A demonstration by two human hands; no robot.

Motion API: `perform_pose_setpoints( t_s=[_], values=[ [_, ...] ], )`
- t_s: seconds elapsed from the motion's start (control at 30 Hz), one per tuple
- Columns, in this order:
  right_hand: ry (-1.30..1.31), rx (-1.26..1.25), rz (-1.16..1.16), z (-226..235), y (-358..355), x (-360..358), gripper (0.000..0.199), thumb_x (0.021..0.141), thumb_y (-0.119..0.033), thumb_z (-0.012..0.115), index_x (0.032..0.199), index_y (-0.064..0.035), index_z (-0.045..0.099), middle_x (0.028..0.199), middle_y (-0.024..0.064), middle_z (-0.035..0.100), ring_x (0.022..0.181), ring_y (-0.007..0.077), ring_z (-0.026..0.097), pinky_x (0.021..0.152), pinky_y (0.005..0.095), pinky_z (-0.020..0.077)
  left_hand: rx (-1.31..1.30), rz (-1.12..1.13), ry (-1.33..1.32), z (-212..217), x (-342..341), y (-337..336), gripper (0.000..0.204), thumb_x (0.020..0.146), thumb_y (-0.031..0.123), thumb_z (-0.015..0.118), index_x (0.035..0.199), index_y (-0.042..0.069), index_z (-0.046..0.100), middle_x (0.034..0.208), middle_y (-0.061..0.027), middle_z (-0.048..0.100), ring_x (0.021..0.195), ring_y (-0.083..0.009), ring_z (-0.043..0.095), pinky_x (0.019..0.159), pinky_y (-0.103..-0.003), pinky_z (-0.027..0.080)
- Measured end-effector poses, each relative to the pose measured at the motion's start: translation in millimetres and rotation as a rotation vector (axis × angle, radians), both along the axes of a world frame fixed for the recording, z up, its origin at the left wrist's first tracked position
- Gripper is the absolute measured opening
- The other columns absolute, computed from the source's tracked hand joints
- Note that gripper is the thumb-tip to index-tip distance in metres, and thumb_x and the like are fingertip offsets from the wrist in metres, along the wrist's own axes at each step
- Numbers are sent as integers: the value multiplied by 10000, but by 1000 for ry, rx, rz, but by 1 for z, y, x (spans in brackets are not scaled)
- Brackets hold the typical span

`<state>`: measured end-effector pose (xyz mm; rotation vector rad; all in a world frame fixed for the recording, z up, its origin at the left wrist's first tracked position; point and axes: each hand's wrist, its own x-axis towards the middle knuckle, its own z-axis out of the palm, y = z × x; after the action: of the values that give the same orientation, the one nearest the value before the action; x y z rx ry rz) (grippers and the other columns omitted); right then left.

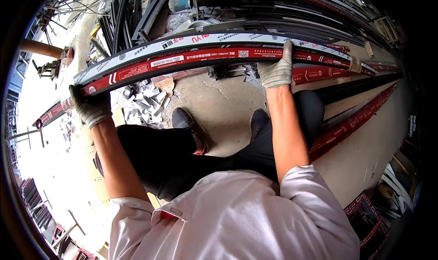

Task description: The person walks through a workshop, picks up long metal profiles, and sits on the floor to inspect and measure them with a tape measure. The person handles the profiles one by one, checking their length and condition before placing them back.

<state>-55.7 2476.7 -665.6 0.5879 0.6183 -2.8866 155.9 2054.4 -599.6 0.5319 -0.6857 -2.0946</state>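
Observation:
A bundle of long metal profiles (214,55) spans the view in front of me, wrapped in red and white printed film with a dark lower edge. My left hand (93,108), in a knitted glove dark at the fingers, is closed round it near the left end. Farther right, my right hand (276,72) grips the bundle in a pale glove, thumb over the white upper face. Its other fingers are hidden behind the profiles. Tan tape (355,64) wraps the bundle toward its right end.
White offcuts (148,106) litter the concrete floor (214,100) by my feet. Dark profiles (301,25) lie stacked beyond the bundle, near a machine with a round blade (200,24). More red-wrapped profiles (356,121) lie to my right. At the far left is an orange-brown cylinder (41,48).

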Motion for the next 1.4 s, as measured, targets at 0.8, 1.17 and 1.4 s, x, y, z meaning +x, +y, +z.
perform_pose_setpoints(
  t_s=[0.8, 1.17, 1.4],
  values=[
    [-410, 1096, 746, -265, -39, 72, 241, 970, -323, 650, 1049, -95, 642, 816, 53, 711, 654, 182, 671, 585, 334, 534, 93, 46, -189, -8, -20, -30, 516, 799, 220, 728, 1255, 28, 580, 1316, -227, 585, 1251, -426, 517, 1081, -648, 386],
    [-291, 1573, 863, -309, -60, -4, 502, 866, -423, 653, 1203, -52, 677, 1282, 116, 680, 1165, 285, 654, 967, 380, 495, -52, 27, -170, -1, -5, -45, 243, 836, 193, 724, 1013, 34, 676, 1196, -200, 642, 1166, -400, 563, 1049, -646, 404],
    [-64, 1873, 501, -317, -46, -84, 345, 813, -388, 662, 951, -84, 749, 974, 153, 745, 961, 324, 710, 844, 401, 538, -242, 158, -352, 1, 1, -67, 189, 864, 172, 708, 937, 45, 589, 1204, -271, 580, 1184, -454, 533, 1031, -652, 440]
  ],
)
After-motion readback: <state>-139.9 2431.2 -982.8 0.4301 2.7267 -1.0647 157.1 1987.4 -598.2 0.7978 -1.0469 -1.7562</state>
